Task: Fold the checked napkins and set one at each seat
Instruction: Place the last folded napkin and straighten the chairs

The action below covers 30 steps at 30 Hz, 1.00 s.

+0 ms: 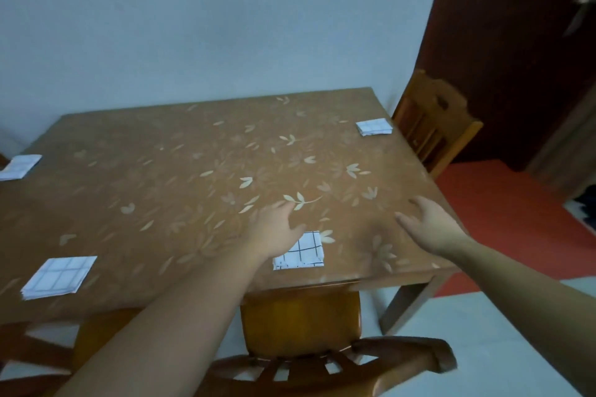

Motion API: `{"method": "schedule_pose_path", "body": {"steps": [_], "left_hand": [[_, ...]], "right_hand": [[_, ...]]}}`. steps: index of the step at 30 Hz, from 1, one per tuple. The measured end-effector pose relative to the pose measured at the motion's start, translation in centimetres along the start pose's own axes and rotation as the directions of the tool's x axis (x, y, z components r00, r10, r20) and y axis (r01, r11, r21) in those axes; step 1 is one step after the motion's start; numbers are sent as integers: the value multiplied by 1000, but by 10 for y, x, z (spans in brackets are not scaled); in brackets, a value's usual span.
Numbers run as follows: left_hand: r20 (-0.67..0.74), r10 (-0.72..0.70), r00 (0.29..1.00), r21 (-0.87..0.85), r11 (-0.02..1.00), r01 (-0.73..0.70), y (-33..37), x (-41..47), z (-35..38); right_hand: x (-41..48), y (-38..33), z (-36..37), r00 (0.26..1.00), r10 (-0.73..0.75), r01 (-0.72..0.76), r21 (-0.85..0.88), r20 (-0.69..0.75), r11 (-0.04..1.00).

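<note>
Four folded napkins (298, 251) on table (180, 171), two hands (274, 229) – fingers spread, empty

On your table (200, 190): napkins near-centre (304, 253), near-left (59, 277), far-left (19, 166), far-right (374, 127); chairs near (300, 325) and right (432, 126).

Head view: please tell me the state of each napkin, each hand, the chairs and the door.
Near napkin: folded, flat, partly under the left hand.
Near-left napkin: folded, flat.
Far-left napkin: folded, flat.
Far-right napkin: folded, flat.
Left hand: open, empty.
Right hand: open, empty.
Near chair: pushed under the table.
Far chair: at the table edge.
Door: cannot tell.
</note>
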<state>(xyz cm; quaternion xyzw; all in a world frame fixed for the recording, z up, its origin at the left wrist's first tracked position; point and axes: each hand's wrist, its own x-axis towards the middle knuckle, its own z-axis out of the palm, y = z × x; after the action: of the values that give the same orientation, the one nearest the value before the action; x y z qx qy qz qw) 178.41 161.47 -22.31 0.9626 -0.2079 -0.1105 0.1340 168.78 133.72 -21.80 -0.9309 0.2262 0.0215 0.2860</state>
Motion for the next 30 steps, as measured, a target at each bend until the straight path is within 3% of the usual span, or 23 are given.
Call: {"method": "schedule_pose_path", "body": {"steps": [8, 18, 25, 30], "left_hand": [[-9, -28, 1000, -201, 979, 26, 104, -16, 19], [-119, -62, 991, -184, 982, 39, 235, -7, 29], [-156, -82, 984, -149, 987, 58, 277, 70, 40], [-93, -104, 990, -212, 974, 83, 307, 146, 66]], "right_hand": [[-20, 66, -65, 1000, 10, -11, 181, 8, 983], [-16, 160, -172, 994, -93, 101, 162, -58, 982], [59, 185, -194, 988, -156, 157, 100, -13, 983], [127, 199, -206, 983, -184, 183, 39, 25, 982]]}}
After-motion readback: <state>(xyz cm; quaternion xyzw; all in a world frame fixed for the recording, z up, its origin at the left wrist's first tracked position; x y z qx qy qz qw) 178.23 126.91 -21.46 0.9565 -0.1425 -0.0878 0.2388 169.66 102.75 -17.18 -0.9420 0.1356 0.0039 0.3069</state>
